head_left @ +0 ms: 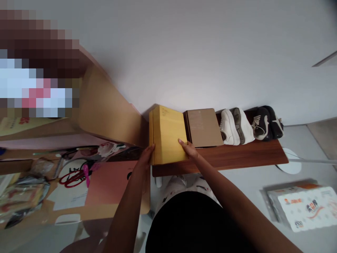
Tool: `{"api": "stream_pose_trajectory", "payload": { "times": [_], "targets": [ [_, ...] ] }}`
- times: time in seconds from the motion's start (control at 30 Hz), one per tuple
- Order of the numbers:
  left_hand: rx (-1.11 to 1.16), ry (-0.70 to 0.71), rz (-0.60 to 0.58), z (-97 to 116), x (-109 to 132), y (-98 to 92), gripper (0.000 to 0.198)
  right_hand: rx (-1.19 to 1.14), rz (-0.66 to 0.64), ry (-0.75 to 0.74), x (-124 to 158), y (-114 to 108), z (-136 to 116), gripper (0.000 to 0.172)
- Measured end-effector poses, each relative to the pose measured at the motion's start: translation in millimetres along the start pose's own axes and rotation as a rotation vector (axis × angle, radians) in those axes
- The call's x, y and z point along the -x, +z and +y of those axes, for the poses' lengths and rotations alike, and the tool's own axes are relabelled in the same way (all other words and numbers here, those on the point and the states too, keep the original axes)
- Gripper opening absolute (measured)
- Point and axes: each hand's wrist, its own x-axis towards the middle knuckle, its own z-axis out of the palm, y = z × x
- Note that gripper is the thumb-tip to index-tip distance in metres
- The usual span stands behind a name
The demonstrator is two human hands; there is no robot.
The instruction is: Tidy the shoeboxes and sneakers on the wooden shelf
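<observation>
A yellow box (170, 135) rests at the left end of a dark red wooden bench (237, 156) against the wall. At its lower left edge, my left hand (146, 154) grips the side, with most fingers out of sight beneath or behind it. My right hand (189, 149) clasps the box's right side, its thumb lying on the top face. Right beside the yellow box, across a narrow gap, stands a brown cardboard box (204, 127). Farther right along the bench are white shoes (229, 128) and black shoes (262, 123).
A wooden panel (113, 109) rises close on the left. Below it a desk holds a pink folder (110, 184), red-handled scissors (72, 177) and plastic packets (23, 193). A white tissue pack (308, 205) lies on the floor at right, near a round white base (291, 165).
</observation>
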Motion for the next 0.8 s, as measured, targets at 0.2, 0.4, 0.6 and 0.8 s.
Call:
{"api": "stream_pose_trajectory", "payload": {
  "times": [0.2, 0.4, 0.6, 0.8],
  "targets": [
    [-0.054, 0.041, 0.022, 9.6, 23.4, 10.3, 0.053, 0.219, 0.057, -0.2, 6.4, 9.0, -0.2, 0.078],
    [-0.193, 0.163, 0.146, 5.8, 30.7, 31.7, 0.049, 0.17, -0.077, -0.168, 36.3, 31.3, -6.0, 0.076],
    [-0.294, 0.193, 0.161, -6.3, 25.2, 37.2, 0.048, 0.056, -0.131, -0.079, 56.8, 36.4, -12.6, 0.081],
    [-0.29, 0.198, 0.141, -23.1, 16.7, 37.2, 0.057, 0.017, -0.13, -0.088, 54.6, 30.5, -7.2, 0.074]
  ]
}}
